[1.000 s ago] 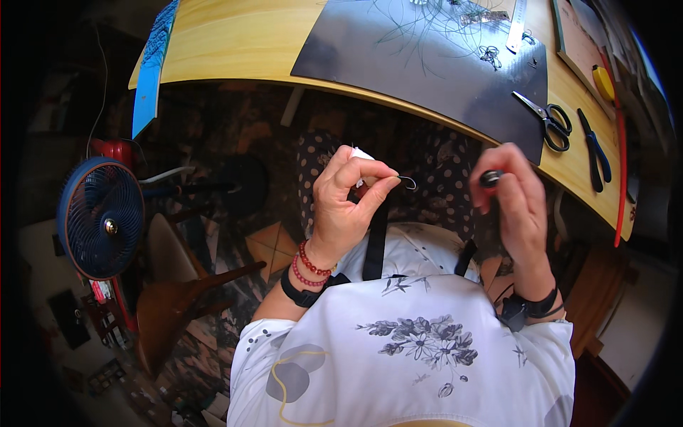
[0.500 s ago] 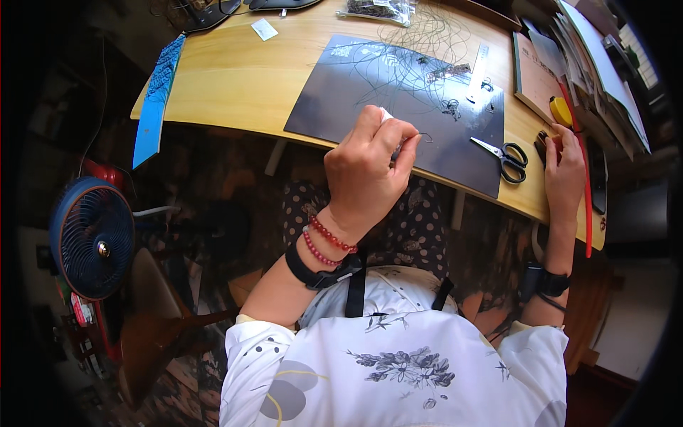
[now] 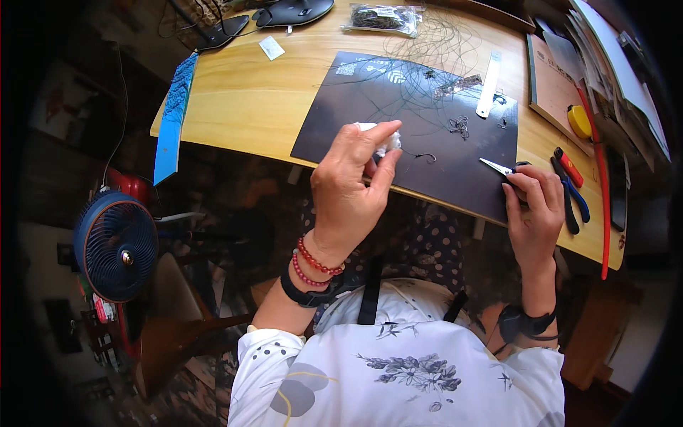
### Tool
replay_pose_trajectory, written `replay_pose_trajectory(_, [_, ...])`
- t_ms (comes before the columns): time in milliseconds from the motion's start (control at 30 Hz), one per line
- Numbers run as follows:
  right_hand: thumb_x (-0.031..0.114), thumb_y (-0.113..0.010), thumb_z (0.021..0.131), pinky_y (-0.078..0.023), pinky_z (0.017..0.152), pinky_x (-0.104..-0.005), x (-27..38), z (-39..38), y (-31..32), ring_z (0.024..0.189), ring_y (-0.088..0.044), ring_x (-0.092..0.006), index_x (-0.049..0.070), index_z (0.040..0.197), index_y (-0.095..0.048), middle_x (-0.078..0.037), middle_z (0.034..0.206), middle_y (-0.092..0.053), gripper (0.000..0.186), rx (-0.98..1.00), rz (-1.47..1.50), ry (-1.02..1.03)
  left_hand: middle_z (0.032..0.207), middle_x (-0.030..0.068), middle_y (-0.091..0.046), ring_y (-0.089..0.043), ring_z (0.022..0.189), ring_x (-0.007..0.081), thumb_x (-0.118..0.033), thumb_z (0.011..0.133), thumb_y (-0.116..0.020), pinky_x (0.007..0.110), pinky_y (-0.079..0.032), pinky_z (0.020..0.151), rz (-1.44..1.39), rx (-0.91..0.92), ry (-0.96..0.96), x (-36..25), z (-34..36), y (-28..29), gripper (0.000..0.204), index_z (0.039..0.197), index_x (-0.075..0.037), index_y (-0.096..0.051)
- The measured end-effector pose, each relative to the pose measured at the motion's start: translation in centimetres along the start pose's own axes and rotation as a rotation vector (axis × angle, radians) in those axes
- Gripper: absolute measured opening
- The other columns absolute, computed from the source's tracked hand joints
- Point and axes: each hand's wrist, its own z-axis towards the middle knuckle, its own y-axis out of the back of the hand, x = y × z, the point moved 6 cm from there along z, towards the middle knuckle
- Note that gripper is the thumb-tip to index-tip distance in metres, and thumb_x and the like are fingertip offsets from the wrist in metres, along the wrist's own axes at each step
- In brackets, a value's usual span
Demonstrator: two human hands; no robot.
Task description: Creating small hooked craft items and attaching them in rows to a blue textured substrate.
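Observation:
My left hand (image 3: 353, 171) is closed, pinching a crumpled white tissue (image 3: 389, 144) between thumb and fingers. A dark fish hook (image 3: 425, 157) juts out to the right of the thumb on a short length of line. The black-handled scissors (image 3: 496, 166) lie at the right edge of the dark mat (image 3: 398, 103), blades pointing left. My right hand (image 3: 533, 201) has its fingers curled over the scissors' handles, which they mostly hide. More dark hooks (image 3: 459, 127) sit in a small heap on the mat, near a tangle of thin green line (image 3: 434, 50).
Right of my right hand are pliers (image 3: 568, 196), a red-handled tool (image 3: 569, 167), a yellow tape measure (image 3: 579, 122) and a long red strip (image 3: 604, 206). A ruler (image 3: 488, 85) lies on the mat. A blue foam board (image 3: 171, 124) overhangs the table's left edge. A fan (image 3: 116, 245) stands beyond it.
My right hand has moved left from the pliers onto the scissors. My left hand has turned and lowered slightly, exposing more of the tissue and the hook. The whole view has shifted a little.

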Motion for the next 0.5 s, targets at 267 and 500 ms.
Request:
replay_pose_trajectory(267, [-0.006, -0.066, 0.084, -0.046, 0.092, -0.0370, -0.8, -1.0, 0.5, 0.102, -0.060, -0.0309, -0.001, 0.103, -0.063, -0.014, 0.108, -0.063, 0.020, 0.030, 0.017, -0.235, 0.074, -0.0039, -0.061, -0.045, 0.058, 0.0003, -0.022, 0.100, -0.061, 0.018, -0.034, 0.051, -0.225, -0.370, 0.399, 9.7, -4.1, 11.1, 0.026, 0.086, -0.002, -0.071])
replay_pose_trajectory(500, [-0.005, -0.064, 0.086, -0.045, 0.096, -0.0386, -0.1, -0.6, 0.1, 0.108, -0.057, -0.0316, -0.003, 0.105, -0.061, -0.015, 0.112, -0.060, 0.020, 0.012, 0.004, -0.218, 0.083, -0.0034, -0.062, -0.056, 0.068, 0.0057, -0.053, 0.089, -0.068, 0.019, -0.039, 0.053, -0.657, -0.883, 0.910, 23.4, -9.8, 24.5, 0.044, 0.101, -0.011, -0.064])
